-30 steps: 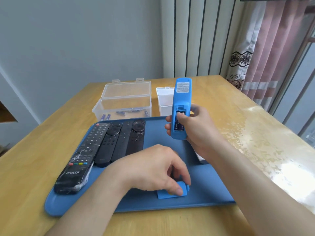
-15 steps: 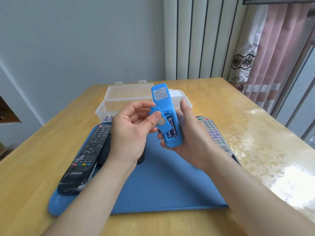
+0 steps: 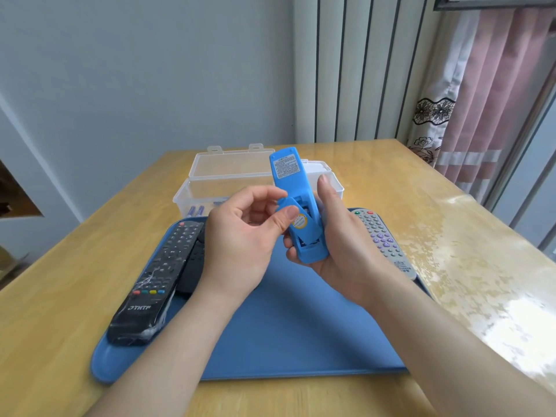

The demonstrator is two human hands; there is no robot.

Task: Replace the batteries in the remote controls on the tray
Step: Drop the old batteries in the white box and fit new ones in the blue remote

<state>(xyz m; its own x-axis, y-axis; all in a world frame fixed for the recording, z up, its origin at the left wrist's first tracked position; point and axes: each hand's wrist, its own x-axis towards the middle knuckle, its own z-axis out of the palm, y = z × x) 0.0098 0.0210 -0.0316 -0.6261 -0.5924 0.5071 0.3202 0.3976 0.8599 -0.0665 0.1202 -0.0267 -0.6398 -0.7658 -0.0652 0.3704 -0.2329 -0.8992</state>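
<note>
Four remote controls are in sight — one blue remote (image 3: 287, 173), one long black remote (image 3: 150, 284), a second black remote (image 3: 194, 266) partly hidden beside it, and one grey remote (image 3: 383, 239). One loose battery cover (image 3: 310, 233), blue. One blue tray (image 3: 301, 341). Two plastic boxes: one clear box (image 3: 228, 173), one white box (image 3: 326, 176). At least two purple batteries (image 3: 191, 211) show in the clear box. One wooden desk (image 3: 451, 236) — one pink curtain (image 3: 493, 100).

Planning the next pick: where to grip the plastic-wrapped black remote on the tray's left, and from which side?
Grip the wrapped black remote at its near, logo end, across the width, coming from above. It lies flat, buttons up; a second black remote hugs its right edge farther back, so only the near end looks free on both sides.
</note>
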